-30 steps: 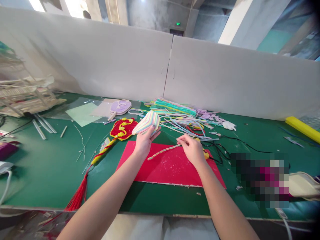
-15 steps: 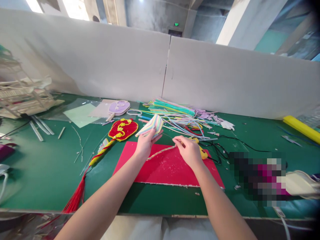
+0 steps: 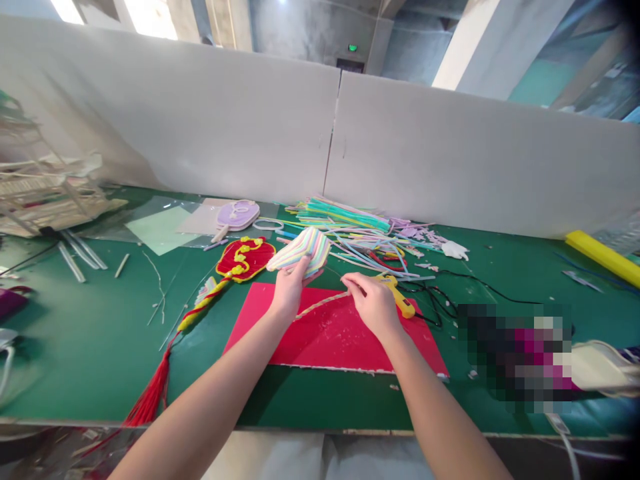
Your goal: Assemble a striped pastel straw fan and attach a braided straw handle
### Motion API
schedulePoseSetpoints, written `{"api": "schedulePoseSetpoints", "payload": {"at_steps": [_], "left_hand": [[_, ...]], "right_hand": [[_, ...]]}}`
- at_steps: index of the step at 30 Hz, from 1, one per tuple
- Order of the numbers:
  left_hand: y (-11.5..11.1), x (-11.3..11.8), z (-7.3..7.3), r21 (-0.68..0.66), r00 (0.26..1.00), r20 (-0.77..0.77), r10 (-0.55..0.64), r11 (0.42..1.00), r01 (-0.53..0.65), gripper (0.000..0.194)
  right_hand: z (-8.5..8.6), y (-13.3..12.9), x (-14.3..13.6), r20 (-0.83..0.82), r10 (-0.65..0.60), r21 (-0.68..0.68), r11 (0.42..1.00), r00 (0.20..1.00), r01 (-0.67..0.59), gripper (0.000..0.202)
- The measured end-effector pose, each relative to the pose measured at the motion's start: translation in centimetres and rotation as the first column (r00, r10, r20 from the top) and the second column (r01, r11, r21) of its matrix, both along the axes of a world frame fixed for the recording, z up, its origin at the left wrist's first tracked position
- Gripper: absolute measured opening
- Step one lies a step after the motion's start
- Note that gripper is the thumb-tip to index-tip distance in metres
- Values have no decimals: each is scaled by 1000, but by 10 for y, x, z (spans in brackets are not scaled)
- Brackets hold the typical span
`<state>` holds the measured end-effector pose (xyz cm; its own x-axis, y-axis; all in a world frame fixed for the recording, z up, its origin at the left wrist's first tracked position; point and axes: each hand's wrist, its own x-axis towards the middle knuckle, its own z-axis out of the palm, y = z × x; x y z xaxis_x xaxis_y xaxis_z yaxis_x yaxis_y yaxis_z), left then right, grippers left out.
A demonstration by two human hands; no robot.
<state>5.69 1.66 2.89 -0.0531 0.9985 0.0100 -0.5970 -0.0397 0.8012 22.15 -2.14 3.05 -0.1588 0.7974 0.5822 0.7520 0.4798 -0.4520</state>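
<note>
Our left hand [image 3: 289, 291] grips a pastel striped pad [image 3: 300, 251]; our right hand [image 3: 374, 305] pinches a twisted cord [image 3: 320, 305] above the red mat [image 3: 330, 337] on green surface [image 3: 90, 333].

The green table [image 3: 90, 333] holds a red mat [image 3: 330, 337] in the middle; a red fan [image 3: 245, 259] with a tassel lies beside it; colored sticks [image 3: 350, 230] pile behind; a yellow bar [image 3: 603, 257] lies far right.
</note>
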Motion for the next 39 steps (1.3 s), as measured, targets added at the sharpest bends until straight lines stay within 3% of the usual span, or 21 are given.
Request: {"api": "schedulePoseSetpoints", "payload": {"at_steps": [7, 17, 22, 27, 32, 39], "left_hand": [[1, 0, 0, -10, 995, -60, -73, 997, 73, 41], [-3, 1, 1, 41, 993, -110, -32, 998, 37, 46], [-4, 0, 3, 31, 998, 21, -56, 998, 55, 49], [-1, 2, 1, -63, 993, 52, 103, 993, -100, 39], [2, 2, 1, -108, 974, 1, 226, 969, -224, 36], [-1, 4, 1, -6, 991, -24, 130, 991, -130, 33]], "right_hand": [[-1, 2, 3, 5, -5, 61, 998, 1000, 5, 19], [0, 1, 1, 6, -20, 65, 998, 1000, 20, 20], [0, 1, -1, 0, -31, 77, 997, 1000, 31, 21], [-1, 0, -3, 6, -21, 90, 996, 1000, 21, 23], [-2, -1, -6, -91, 47, 0, 999, 995, -47, 19], [1, 1, -4, -322, 125, -266, 939, 939, -216, 24]]}}
